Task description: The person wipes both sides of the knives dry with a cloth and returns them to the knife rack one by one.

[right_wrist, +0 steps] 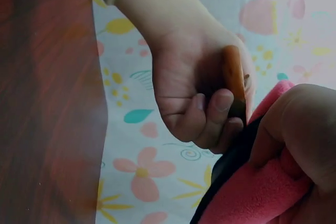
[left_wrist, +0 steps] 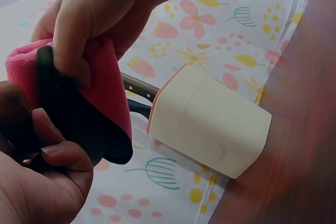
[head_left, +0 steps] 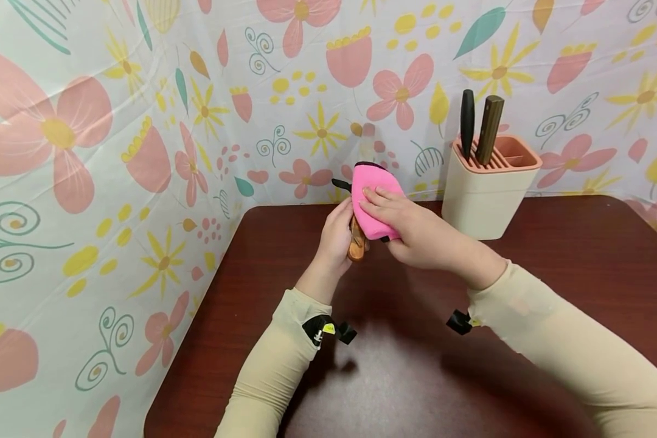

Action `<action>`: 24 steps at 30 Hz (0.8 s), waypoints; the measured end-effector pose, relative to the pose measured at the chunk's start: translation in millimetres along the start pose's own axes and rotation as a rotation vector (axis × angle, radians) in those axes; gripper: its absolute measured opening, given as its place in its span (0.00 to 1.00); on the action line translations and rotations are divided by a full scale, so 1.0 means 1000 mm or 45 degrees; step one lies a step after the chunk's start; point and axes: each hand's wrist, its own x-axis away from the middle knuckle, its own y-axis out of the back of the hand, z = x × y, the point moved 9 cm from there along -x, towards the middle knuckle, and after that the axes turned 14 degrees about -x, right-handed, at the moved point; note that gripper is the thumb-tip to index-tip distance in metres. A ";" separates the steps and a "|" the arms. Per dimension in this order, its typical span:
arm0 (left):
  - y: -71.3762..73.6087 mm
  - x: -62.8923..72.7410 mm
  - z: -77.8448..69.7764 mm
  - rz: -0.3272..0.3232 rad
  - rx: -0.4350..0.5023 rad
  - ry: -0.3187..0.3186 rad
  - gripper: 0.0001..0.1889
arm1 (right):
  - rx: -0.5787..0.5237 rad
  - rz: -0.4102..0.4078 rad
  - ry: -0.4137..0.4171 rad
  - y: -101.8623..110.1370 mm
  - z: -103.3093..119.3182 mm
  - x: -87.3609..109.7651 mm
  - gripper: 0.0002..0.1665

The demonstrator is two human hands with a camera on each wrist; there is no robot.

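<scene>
My left hand grips a tool by its brown wooden handle, whose rounded end sticks out below the fingers. The kind of tool cannot be told, since cloth and fingers cover its far part. A small black piece juts out to the left above this hand. My right hand holds a pink cloth with dark edging against the tool, just above the handle. In the left wrist view, the right thumb lies over a dark face of the bundle, with pink cloth behind it.
A cream knife block with an orange slotted top stands at the table's back right. It holds a black-handled knife and a wooden-handled knife. Flower-patterned fabric hangs behind and left of the dark brown table.
</scene>
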 end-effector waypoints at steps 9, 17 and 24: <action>0.003 -0.001 0.005 -0.061 -0.024 0.018 0.24 | 0.142 0.066 -0.080 -0.009 0.007 0.004 0.40; 0.007 -0.002 0.004 -0.107 -0.018 -0.037 0.16 | 0.179 0.090 -0.092 -0.018 0.020 0.007 0.39; 0.011 -0.003 0.006 -0.196 0.004 0.001 0.09 | 0.202 0.067 -0.072 -0.022 0.030 0.011 0.38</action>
